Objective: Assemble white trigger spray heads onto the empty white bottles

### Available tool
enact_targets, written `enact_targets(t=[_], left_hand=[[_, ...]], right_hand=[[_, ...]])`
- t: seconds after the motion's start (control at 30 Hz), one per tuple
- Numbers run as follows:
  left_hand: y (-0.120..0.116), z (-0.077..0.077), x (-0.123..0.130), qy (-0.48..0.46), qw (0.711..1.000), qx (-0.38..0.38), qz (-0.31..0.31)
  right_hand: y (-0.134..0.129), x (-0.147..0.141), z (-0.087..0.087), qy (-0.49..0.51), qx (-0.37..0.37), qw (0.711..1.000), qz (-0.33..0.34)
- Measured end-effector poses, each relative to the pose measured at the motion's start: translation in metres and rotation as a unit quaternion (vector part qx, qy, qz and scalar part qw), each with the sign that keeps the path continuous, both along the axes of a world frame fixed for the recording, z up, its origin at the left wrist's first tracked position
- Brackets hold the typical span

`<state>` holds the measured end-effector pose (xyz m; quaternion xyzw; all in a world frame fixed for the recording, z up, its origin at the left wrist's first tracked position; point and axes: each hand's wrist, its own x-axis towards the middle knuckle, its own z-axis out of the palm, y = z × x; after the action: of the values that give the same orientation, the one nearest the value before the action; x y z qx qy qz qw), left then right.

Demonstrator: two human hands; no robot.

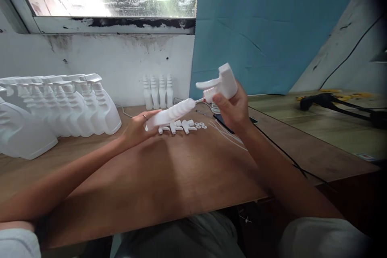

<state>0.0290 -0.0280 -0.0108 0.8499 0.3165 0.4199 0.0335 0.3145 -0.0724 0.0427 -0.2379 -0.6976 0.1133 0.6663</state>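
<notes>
My left hand (139,128) is closed round the base of a white ribbed bottle (172,114), which is tilted with its neck toward the right. In my right hand (234,107) is a white trigger sprayer head (225,82), its trigger pointing left. A thin tube runs from the sprayer head to the bottle's mouth; whether its end is inside, I cannot tell. Behind and below the bottle, several white sprayer parts (186,125) lie on the table beside small white rings (200,125).
Several white bottles with sprayer tops (75,107) stand in a row at the left. Slimmer ribbed bottles (161,92) stand by the wall. Thin clear tubes (231,136), a dark phone (223,122) and a black cable (279,150) lie on the brown table (193,173).
</notes>
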Motion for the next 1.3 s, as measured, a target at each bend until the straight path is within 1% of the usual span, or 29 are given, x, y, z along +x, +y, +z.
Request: enact_targets(t=[0.07, 0.13, 0.2, 0.3, 0.37, 0.43, 0.5, 0.53, 0.57, 0.6, 0.67, 0.73, 0.77, 0.83, 0.9, 0.97, 1.1, 1.23, 1.3], left_hand=[[-0.017, 0.001, 0.007, -0.006, 0.996, -0.068, -0.052], [-0.029, -0.003, 0.010, -0.017, 0.983, -0.147, -0.107], [-0.035, -0.009, 0.011, -0.031, 0.964, -0.214, -0.154], [-0.036, -0.018, 0.011, -0.064, 0.942, -0.273, -0.185], [-0.035, -0.020, 0.010, -0.076, 0.926, -0.311, -0.198], [-0.031, -0.017, 0.007, -0.065, 0.904, -0.363, -0.216], [-0.026, -0.007, 0.004, -0.045, 0.885, -0.405, -0.226], [-0.023, 0.000, 0.003, -0.045, 0.882, -0.409, -0.229], [-0.020, 0.010, 0.002, -0.058, 0.887, -0.395, -0.232], [-0.017, 0.021, 0.002, -0.083, 0.898, -0.364, -0.234], [-0.013, 0.048, 0.007, -0.150, 0.926, -0.263, -0.225], [-0.013, 0.077, 0.017, -0.188, 0.951, -0.162, -0.184], [-0.014, 0.090, 0.023, -0.189, 0.961, -0.125, -0.159], [-0.018, 0.108, 0.036, -0.169, 0.975, -0.074, -0.122], [-0.022, 0.114, 0.046, -0.153, 0.982, -0.046, -0.099], [-0.025, 0.112, 0.052, -0.158, 0.983, -0.031, -0.085], [-0.027, 0.105, 0.051, -0.182, 0.981, -0.008, -0.070], [-0.026, 0.107, 0.049, -0.171, 0.983, -0.021, -0.067], [-0.025, 0.108, 0.048, -0.167, 0.983, -0.029, -0.075]], right_hand=[[-0.009, -0.008, 0.010, -0.037, -0.032, 0.999, 0.021], [-0.018, -0.016, 0.022, -0.074, -0.080, 0.993, 0.051], [-0.024, -0.023, 0.034, -0.102, -0.134, 0.982, 0.086], [-0.025, -0.034, 0.045, -0.125, -0.196, 0.961, 0.152], [-0.021, -0.044, 0.043, -0.114, -0.219, 0.947, 0.206], [-0.012, -0.054, 0.035, -0.084, -0.229, 0.937, 0.252], [-0.001, -0.063, 0.023, -0.040, -0.232, 0.930, 0.281], [0.004, -0.067, 0.017, -0.013, -0.231, 0.929, 0.288], [0.010, -0.070, 0.012, 0.014, -0.229, 0.929, 0.292], [0.014, -0.072, 0.007, 0.038, -0.228, 0.928, 0.294], [0.022, -0.076, 0.000, 0.068, -0.225, 0.925, 0.299], [0.025, -0.078, -0.003, 0.077, -0.221, 0.922, 0.309], [0.026, -0.079, -0.003, 0.079, -0.218, 0.921, 0.314], [0.027, -0.078, -0.004, 0.086, -0.218, 0.917, 0.324], [0.027, -0.076, -0.005, 0.088, -0.229, 0.909, 0.336], [0.027, -0.076, -0.006, 0.085, -0.241, 0.907, 0.335], [0.030, -0.079, -0.009, 0.115, -0.218, 0.927, 0.284], [0.029, -0.082, -0.008, 0.099, -0.227, 0.915, 0.320], [0.028, -0.083, -0.008, 0.111, -0.227, 0.921, 0.296]])
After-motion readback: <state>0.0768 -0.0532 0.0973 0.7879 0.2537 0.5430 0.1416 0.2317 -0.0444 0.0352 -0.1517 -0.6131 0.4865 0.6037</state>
